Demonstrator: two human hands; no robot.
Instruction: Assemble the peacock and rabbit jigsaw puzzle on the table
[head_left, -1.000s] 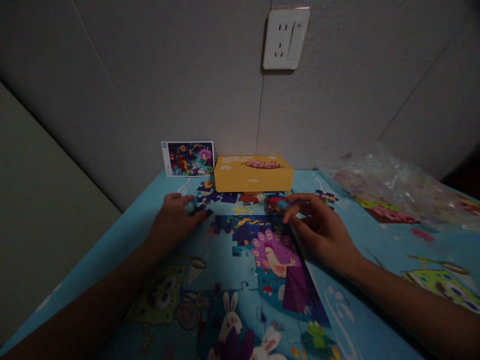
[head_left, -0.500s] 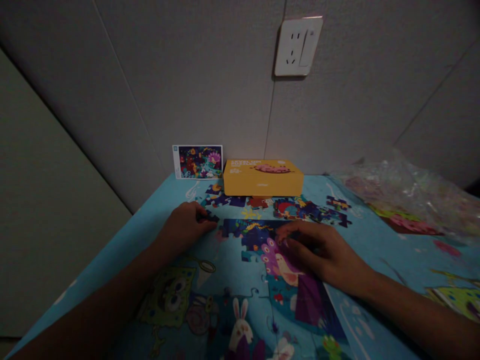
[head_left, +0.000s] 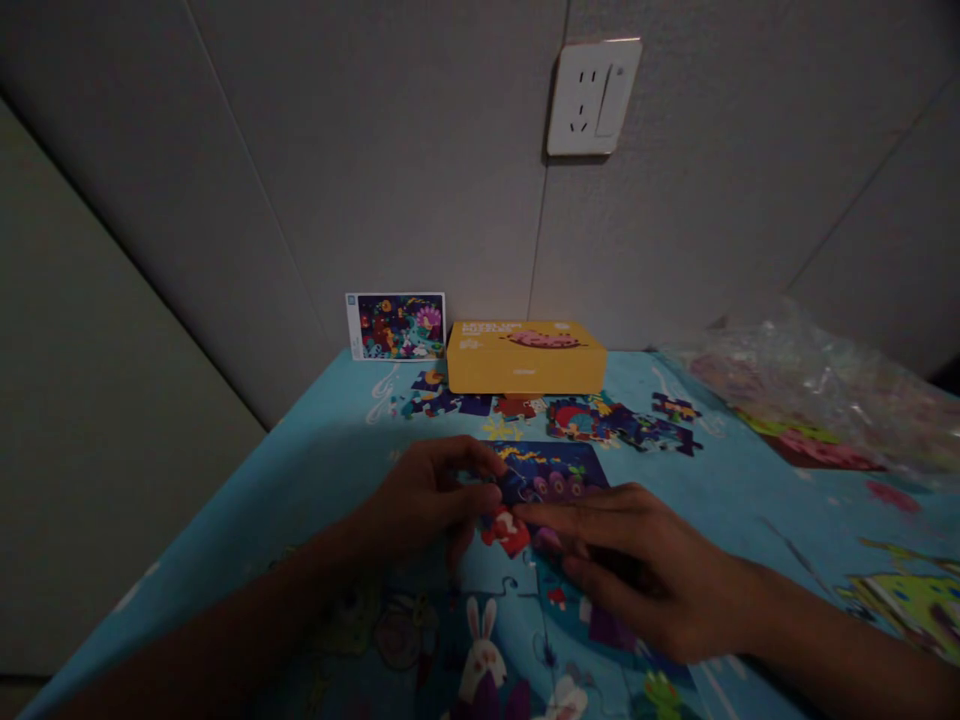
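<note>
A partly joined jigsaw puzzle (head_left: 487, 575) lies before me, showing a white rabbit, purple shapes and blue ground. My left hand (head_left: 431, 490) is over its upper left part, thumb and forefinger closed around a puzzle piece that they mostly hide. Just below the left thumb, a red and white puzzle piece (head_left: 508, 532) shows at the open edge of the joined part. My right hand (head_left: 637, 550) rests on the puzzle's right side with fingers stretched out, its forefinger tip touching near the red piece. The right palm covers much of the pink creature printed there.
Behind the puzzle, loose pieces (head_left: 577, 418) lie in front of a yellow puzzle box (head_left: 525, 365). A picture card (head_left: 397, 326) leans on the wall at its left. Clear plastic wrapping (head_left: 810, 370) lies at the right on the blue patterned tablecloth (head_left: 300, 440).
My left hand has moved right and nearer, from beside the puzzle onto it. My right hand has come down and nearer, its fingers straightening. The red and white piece now shows between the hands.
</note>
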